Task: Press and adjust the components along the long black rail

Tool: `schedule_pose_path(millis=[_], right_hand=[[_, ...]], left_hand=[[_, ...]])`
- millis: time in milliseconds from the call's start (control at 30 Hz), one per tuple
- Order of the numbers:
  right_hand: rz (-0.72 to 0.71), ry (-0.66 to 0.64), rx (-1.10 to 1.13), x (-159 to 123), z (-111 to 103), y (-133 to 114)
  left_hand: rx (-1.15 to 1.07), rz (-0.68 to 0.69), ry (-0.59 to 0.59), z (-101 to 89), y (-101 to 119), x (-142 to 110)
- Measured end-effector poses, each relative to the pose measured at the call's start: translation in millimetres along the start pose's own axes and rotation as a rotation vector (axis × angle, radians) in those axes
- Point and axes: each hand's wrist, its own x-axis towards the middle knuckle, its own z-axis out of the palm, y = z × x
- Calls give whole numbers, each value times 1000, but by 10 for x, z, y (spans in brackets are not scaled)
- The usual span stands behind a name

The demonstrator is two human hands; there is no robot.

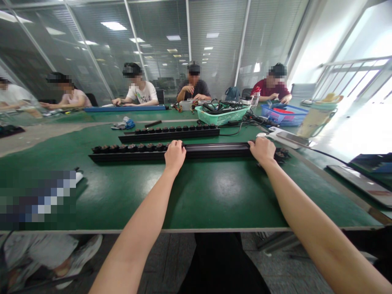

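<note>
Forearms (134, 237) reach from the lower edge to a long black bar (217, 151) at frame centre, left hand (175, 157) gripping its middle, right hand (262, 151) its right part. Probably stiff, smooth, slightly slippery; best held clear of the round fittings (131, 147).

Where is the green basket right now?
Head view, right of centre: the green basket stands just beyond the rear black bar, left of the blue basket.
</note>
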Motion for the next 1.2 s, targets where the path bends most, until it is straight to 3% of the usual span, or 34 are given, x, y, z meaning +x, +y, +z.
schedule_pose_path(millis=[567, 900, 1200], right_hand=[[-3, -4, -34, 60, 21, 70], [-3, -22, 102, 123, 11, 252], [18, -22, 122, 156, 53, 260]], left_hand=[[-5, 2, 3, 2, 0, -3], [-7, -5, -2, 4, -3, -3], [-10, -2, -3, -7, 3, -4]])
